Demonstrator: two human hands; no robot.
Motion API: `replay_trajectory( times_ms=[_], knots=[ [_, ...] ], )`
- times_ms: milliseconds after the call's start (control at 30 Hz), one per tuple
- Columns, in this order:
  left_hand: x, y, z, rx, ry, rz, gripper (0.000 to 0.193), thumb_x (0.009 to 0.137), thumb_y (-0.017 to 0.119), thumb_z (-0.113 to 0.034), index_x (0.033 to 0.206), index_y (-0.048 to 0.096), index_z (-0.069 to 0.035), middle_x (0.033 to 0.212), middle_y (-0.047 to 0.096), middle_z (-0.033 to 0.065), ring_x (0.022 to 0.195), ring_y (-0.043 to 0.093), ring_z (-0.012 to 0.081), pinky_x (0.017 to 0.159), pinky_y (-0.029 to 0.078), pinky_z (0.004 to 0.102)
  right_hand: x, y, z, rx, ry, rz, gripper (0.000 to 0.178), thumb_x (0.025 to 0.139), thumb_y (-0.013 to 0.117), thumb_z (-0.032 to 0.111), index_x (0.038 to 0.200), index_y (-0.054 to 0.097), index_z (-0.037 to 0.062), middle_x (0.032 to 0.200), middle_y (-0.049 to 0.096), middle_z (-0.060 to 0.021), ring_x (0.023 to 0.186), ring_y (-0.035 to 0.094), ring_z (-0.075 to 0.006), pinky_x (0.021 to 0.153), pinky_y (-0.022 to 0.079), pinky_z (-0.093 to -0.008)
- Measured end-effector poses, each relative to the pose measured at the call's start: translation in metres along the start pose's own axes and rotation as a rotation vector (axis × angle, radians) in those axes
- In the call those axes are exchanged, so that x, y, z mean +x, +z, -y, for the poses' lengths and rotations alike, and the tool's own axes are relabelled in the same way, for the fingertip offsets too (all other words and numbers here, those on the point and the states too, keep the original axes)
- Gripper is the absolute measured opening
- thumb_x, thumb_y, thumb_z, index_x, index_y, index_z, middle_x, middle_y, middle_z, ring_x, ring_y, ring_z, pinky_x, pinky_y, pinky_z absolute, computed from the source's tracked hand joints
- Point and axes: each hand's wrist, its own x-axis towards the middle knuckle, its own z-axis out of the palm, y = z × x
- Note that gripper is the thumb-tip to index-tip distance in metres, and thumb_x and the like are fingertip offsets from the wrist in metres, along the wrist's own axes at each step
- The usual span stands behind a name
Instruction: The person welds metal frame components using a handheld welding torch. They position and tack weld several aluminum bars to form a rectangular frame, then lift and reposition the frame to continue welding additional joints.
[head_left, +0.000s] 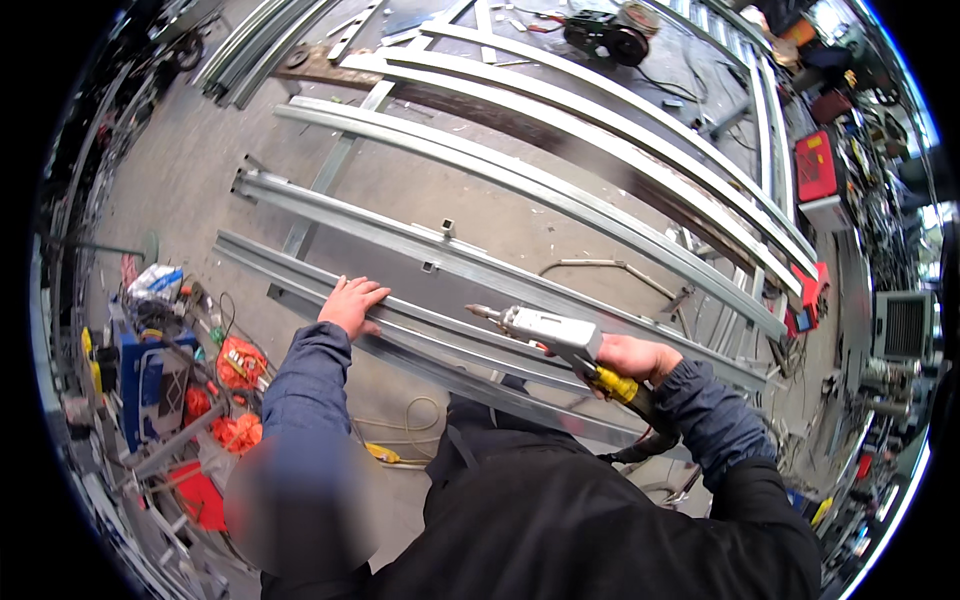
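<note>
My right hand (640,358) grips a silver handheld welding gun (555,326) with a pointed, copper-coloured nozzle and a yellow collar. Its tip hangs over or beside the nearest steel channel (275,262); contact cannot be made out. A dark hose trails from the gun toward my body. Resting on that same channel, my left hand (352,304) has its fingers stretched out and holds nothing. Just beyond lies a second long steel channel (340,203), parallel to the first. Along it are two short square tube stubs, one upright (448,228) and another lower stub (428,267).
Farther off run more long metal profiles (480,150) on crosswise supports, near a dark wire-feeder-like machine (605,38). At left are a blue machine (155,380) and orange bags (238,432). A red case (815,165) stands at right. A pale hose (405,435) crosses the floor.
</note>
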Motion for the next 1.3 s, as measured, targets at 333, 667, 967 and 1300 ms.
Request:
replay_trajectory(
  times_ms=[333, 667, 967, 1300],
  knots=[
    [-0.005, 0.019, 0.001, -0.008, 0.011, -0.016, 0.104, 0.069, 0.099, -0.026, 0.162, 0.053, -0.017, 0.166, 0.053, 0.0082, 0.159, 0.041, 0.0356, 0.133, 0.028, 0.0605, -0.111, 0.126, -0.175, 0.007, -0.155, -0.552, 0.06, 0.114, 0.061, 0.029, 0.17, 0.045, 0.018, 0.109, 0.068, 0.003, 0.088, 0.057, -0.0067, 0.08, 0.052, -0.0268],
    [0.013, 0.043, -0.218, -0.087, 0.338, -0.047, 0.117, 0.072, 0.1, -0.027, 0.166, 0.037, 0.002, 0.165, 0.048, 0.0259, 0.157, 0.043, 0.0429, 0.133, 0.033, 0.0506, -0.2, 0.172, -0.315, 0.023, -0.12, -0.879, 0.063, 0.112, 0.063, 0.03, 0.17, 0.045, 0.0147, 0.116, 0.073, -0.0026, 0.098, 0.064, -0.0141, 0.096, 0.054, -0.0323],
    [0.057, 0.136, -0.447, 0.003, 0.41, -0.188, 0.114, 0.074, 0.097, -0.046, 0.166, 0.042, -0.006, 0.156, 0.055, 0.0163, 0.151, 0.045, 0.0365, 0.131, 0.029, 0.0576, -0.297, 0.131, -0.328, -0.102, -0.039, -0.77, 0.06, 0.11, 0.066, 0.036, 0.165, 0.052, 0.0181, 0.105, 0.073, -0.0028, 0.093, 0.064, -0.0136, 0.091, 0.054, -0.0325],
    [0.08, 0.153, -0.523, 0.196, 0.23, -0.145, 0.096, 0.069, 0.097, -0.061, 0.139, 0.06, -0.007, 0.132, 0.06, 0.0133, 0.135, 0.051, 0.0345, 0.125, 0.031, 0.0623, -0.334, 0.041, -0.349, -0.291, -0.009, -0.675, 0.064, 0.106, 0.065, 0.055, 0.159, 0.058, 0.02, 0.129, 0.076, -0.0212, 0.118, 0.072, -0.0376, 0.102, 0.055, -0.0436]
  ],
)
